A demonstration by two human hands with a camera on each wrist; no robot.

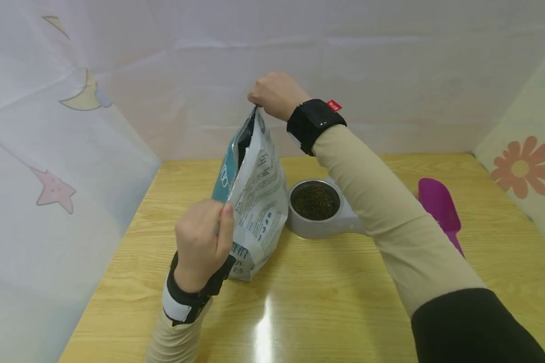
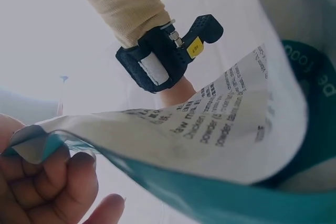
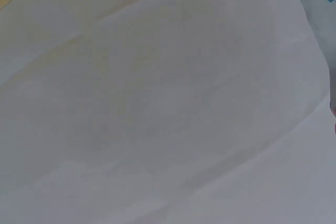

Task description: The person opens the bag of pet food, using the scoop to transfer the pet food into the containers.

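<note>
Standing upright on a wooden table (image 1: pixel 327 302), a white-and-teal pet food bag (image 1: pixel 259 201) is being held at both ends of its opened top edge. The far corner is being pinched by the right hand (image 1: pixel 274 95), fingers curled tight on it, raised well above the tabletop. The near corner, lower down, is being gripped by the left hand (image 1: pixel 202 242), thumb laid along the bag's printed side & fingers wrapped round the other side. In the left wrist view the bag's edge is being seen pressed betw. curled fingers (image 2: pixel 58 179), w/ printed text running across the white panel and the other arm's black wrist strap (image 2: pixel 163 56) behind it. The right wrist view is being filled by pale wall sheeting; that hand's fingers can't be told from it.

Just right of the bag, nearly touching its base, a grey bowl (image 1: pixel 315 222) is being shown filled w/ dark kibble (image 1: pixel 314 201). A magenta scoop (image 1: pixel 440 209) is lying farther right, partly hidden by the beige sleeve (image 1: pixel 390 212). Pale sheets w/ moon, star & flower prints are being seen around the table.
</note>
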